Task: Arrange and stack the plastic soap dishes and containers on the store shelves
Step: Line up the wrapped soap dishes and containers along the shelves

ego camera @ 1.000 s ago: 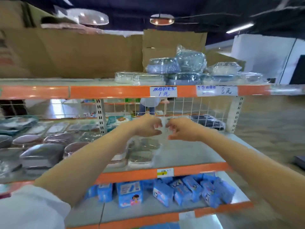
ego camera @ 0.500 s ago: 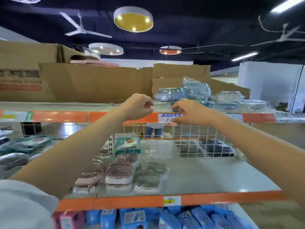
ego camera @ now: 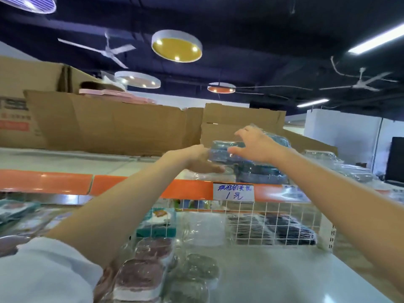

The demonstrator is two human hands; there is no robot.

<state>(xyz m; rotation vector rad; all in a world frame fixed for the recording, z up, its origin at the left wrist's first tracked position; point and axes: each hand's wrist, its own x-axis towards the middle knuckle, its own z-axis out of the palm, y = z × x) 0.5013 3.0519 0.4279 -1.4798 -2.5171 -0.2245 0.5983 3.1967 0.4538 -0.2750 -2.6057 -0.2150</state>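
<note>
On the top shelf (ego camera: 65,162), backed by flattened brown cardboard boxes (ego camera: 113,123), a stack of clear, film-wrapped plastic containers (ego camera: 260,173) is sitting just behind the orange rail, and the uppermost bluish rounded-rectangular container (ego camera: 220,150) is lying level with its long axis running left to right. The left hand (ego camera: 196,159) is cupping that container's left end and underside, its grip partly hidden, while the right hand (ego camera: 254,144) is spreading a wide grip over its right end, fingertips (ego camera: 232,150) touching the glossy film. Below, oval, film-wrapped soap dishes (ego camera: 142,274) are lying on the pale middle shelf (ego camera: 284,276).
</note>
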